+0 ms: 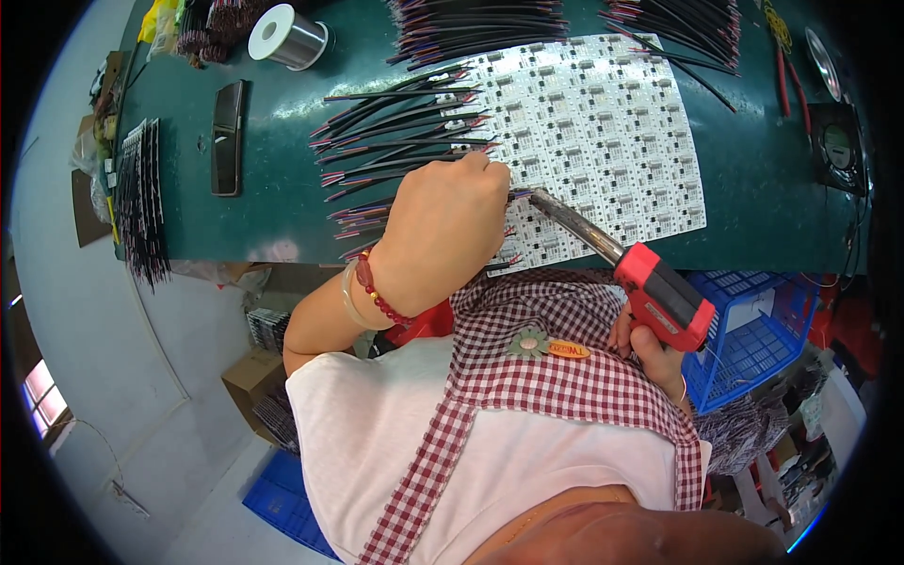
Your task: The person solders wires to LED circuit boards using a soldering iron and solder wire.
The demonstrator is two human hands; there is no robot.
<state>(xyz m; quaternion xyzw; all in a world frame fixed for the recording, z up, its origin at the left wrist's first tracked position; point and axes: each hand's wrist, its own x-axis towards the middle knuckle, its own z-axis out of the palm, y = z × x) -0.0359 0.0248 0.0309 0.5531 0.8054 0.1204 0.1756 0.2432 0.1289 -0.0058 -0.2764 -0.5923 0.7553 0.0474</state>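
Observation:
A white panel of small circuit boards [603, 132] lies on the green table, with a column of black-sleeved wires [395, 141] reaching left from its left part. My left hand [447, 221] is closed over the panel's lower left, its fingertips mostly hidden beneath it. A wire end [520, 193] pokes out at its right edge, seemingly pinched there. My right hand [650, 348] is wrapped round the red and black handle of a soldering gun [664, 297]. The gun slants up to the left, its metal tip right by that wire end.
Bundles of similar wires [480, 28] lie at the table's far side. A solder spool [289, 38] and a dark phone [227, 137] are to the left. Red-handled pliers [791, 85] and a black device [838, 146] lie at the right, above a blue crate [753, 339].

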